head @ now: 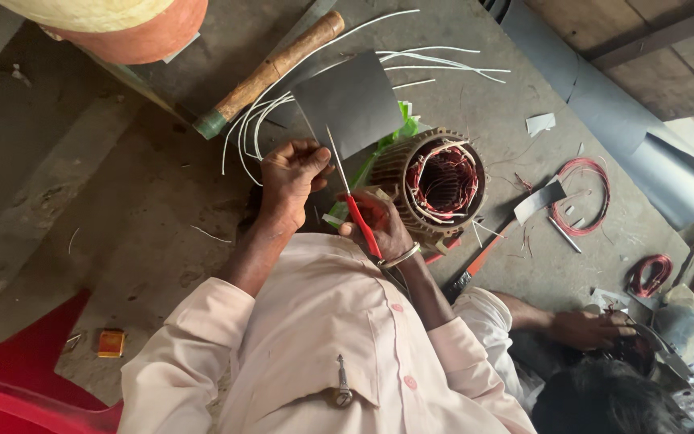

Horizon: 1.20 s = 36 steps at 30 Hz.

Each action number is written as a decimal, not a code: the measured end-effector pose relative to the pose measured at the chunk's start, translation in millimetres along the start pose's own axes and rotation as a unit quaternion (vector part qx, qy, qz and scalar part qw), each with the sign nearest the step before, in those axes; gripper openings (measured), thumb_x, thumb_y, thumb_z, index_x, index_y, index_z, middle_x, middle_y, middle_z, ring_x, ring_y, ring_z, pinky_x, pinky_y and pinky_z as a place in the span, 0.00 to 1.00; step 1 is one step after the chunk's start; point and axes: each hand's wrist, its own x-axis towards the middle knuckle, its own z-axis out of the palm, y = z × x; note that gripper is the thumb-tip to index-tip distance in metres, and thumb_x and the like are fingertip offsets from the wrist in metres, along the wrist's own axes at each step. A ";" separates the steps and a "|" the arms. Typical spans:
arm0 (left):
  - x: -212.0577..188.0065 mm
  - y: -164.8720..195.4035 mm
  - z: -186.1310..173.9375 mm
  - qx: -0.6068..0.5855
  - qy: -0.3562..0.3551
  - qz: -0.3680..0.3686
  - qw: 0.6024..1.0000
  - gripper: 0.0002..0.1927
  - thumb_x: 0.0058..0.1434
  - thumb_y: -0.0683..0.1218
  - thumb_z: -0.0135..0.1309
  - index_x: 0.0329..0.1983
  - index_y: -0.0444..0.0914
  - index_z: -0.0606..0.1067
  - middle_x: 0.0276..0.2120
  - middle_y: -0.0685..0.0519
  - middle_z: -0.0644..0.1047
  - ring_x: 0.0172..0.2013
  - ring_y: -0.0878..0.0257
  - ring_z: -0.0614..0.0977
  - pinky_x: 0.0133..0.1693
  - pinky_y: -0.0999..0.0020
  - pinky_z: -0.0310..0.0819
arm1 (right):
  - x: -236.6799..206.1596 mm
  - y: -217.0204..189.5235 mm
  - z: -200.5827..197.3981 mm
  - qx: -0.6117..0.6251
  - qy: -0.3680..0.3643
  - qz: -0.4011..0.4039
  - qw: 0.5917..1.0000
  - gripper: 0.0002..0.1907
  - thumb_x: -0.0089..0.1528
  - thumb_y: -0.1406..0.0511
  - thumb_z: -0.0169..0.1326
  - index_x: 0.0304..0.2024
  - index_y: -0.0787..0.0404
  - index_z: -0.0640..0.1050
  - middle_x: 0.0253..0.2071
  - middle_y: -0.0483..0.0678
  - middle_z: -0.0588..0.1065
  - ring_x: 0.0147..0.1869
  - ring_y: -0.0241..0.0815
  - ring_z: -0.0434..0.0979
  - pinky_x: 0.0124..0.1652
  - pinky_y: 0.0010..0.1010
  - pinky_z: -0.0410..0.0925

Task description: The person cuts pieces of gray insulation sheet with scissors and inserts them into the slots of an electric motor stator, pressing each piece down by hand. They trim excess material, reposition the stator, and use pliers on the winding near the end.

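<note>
My left hand [293, 173] pinches the lower edge of a dark grey sheet [351, 96] held above the concrete floor. My right hand [381, 223] is shut on red-handled scissors [357, 210], whose thin blades point up into the sheet's edge beside my left thumb. Just right of both hands lies a round motor stator [441, 182] with red-brown copper windings inside. A scrap of green plastic [395, 135] shows between the sheet and the stator. My pale pink shirt fills the bottom of the view.
A wooden-handled tool [271, 71] and several thin white tubes [443, 60] lie beyond the sheet. A grey sheet roll [612, 104] and red wire coils [581, 193] sit right. Another person's hand [588, 328] works at bottom right. A red chair [18, 382] stands bottom left.
</note>
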 end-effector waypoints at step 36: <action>3.9 4.3 8.1 0.062 -0.012 0.056 0.996 0.05 0.62 0.39 0.61 0.40 0.36 0.78 0.29 0.58 0.80 0.28 0.72 0.80 0.29 0.75 0.78 | -6.4 7.6 0.1 -0.084 0.033 -0.041 0.995 0.34 0.56 0.56 0.70 0.59 0.66 0.76 0.43 0.43 0.77 0.46 0.31 0.74 0.47 0.25 0.70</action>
